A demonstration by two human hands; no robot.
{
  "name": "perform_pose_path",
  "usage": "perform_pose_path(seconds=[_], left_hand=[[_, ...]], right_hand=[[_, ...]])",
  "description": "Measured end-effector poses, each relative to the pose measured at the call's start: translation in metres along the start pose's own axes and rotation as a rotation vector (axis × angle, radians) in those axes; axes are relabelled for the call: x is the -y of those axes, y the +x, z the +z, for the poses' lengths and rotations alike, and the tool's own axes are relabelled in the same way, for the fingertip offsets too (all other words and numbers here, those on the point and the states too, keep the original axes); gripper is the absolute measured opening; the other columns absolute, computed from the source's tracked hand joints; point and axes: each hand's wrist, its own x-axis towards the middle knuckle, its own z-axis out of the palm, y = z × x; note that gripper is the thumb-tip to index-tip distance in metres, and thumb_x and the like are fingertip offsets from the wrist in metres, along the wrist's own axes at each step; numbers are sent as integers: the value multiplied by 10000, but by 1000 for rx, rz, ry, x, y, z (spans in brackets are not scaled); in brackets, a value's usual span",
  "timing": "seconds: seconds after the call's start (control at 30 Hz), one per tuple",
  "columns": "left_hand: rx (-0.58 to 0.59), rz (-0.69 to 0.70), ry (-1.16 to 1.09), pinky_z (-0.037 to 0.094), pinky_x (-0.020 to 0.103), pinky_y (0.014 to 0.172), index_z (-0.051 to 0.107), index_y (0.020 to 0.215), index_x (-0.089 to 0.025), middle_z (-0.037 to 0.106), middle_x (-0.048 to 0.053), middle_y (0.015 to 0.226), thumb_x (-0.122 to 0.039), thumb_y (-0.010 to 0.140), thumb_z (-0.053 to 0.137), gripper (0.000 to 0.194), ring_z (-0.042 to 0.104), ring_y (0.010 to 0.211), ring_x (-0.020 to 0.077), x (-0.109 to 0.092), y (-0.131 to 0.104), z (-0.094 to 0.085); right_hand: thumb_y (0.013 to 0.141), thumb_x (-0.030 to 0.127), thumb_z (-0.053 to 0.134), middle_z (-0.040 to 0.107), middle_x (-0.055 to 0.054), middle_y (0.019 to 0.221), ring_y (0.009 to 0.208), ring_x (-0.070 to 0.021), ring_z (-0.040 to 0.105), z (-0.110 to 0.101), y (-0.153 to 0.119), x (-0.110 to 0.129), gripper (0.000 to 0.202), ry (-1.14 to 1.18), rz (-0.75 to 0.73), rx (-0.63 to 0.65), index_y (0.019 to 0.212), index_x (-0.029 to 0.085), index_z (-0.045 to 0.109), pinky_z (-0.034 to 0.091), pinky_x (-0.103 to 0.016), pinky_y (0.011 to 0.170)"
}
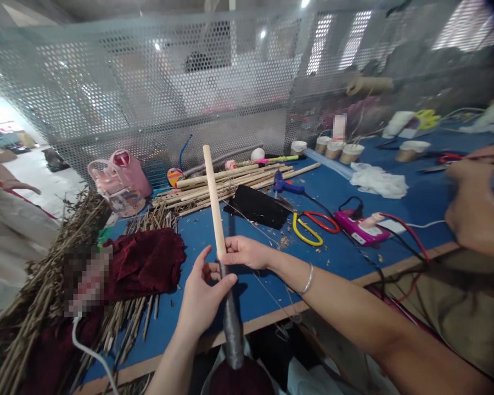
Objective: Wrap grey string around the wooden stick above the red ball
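A smooth pale wooden stick stands tilted in front of me. Its lower part is wrapped in dark grey, shiny material that reaches down to maroon fabric near my lap. My right hand pinches the stick where bare wood meets the wrapping. Just below, my left hand is loosely closed around the grey part, its thumb across the front and its index finger raised. A crumpled maroon cloth lies left of my left hand. Beyond the stick is a black cloth.
Thin sticks lie along the back of the blue table. Dried stalks pile up at left. A blue glue gun, red-yellow scissors and a purple power strip sit right of centre. A co-worker's hand is at far right.
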Motion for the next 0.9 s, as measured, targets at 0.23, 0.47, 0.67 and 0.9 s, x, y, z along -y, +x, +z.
perform_pose_path(seconds=[0.23,0.47,0.67,0.9], left_hand=[[68,-101,-187,452,258,625,188,1376,-171,642,21,684,-286,687,676,852,604,631,140,-2,-2,-1],[-1,-13,-58,400,180,544,315,1327,-177,544,-57,609,-237,616,736,829,526,549,75,2,-1,1],[69,-81,-210,457,261,631,181,1376,-159,658,34,696,-265,687,681,858,621,652,150,-1,-2,0],[51,-146,-300,461,247,560,348,1257,-170,586,-5,684,-285,718,650,628,545,542,94,5,-6,13]], right_hand=[[675,360,692,586,-6,707,575,-64,518,0,-1,2,371,20,65,45,882,89,546,391,-193,558],[649,323,718,564,14,682,611,-61,520,0,1,-1,349,-11,11,-16,823,83,533,401,-189,605],[688,382,675,557,14,643,511,-52,482,3,-2,3,369,18,51,45,860,92,526,363,-177,483],[693,458,641,544,13,620,483,-62,463,7,0,0,404,-110,27,3,833,111,488,349,-187,455]])
